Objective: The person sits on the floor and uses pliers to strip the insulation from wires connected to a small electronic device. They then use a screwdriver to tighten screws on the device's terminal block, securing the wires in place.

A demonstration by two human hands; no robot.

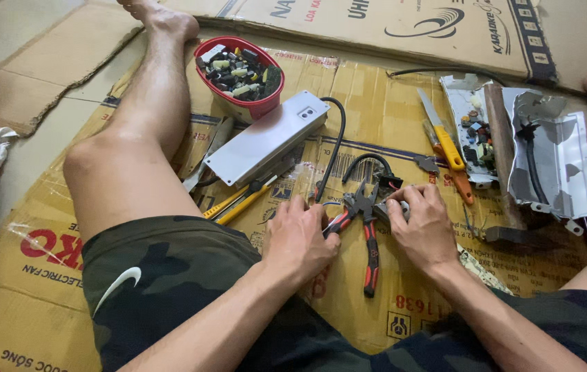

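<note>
The work surface is flattened cardboard (390, 103) laid on the floor. The person sits on it with legs spread to either side.

A grey metal box (266, 138) lies tilted near the left knee, with a black cable (335, 141) running from its near end toward the hands. To the right lies an opened metal casing (555, 165) with a circuit board (476, 131) beside it and a dark wooden block (500, 148) across them. A red bowl (242, 72) full of small electronic parts stands beyond the box, beside the left shin.

An orange-handled knife (445, 138) lies between the cable and the circuit board. A yellow-handled tool (238, 203) lies just in front of the box.

The pliers (366, 227), with red and black handles, are at the centre, between the two hands, jaws pointing away from the person. The left hand (297, 238) is closed around one pliers handle; the other handle lies free on the cardboard. The right hand (421, 224) is closed on a small grey part (384, 210) held just beside the pliers head. Thin wires lead from this part toward the jaws; whether the jaws bite them cannot be told.
</note>
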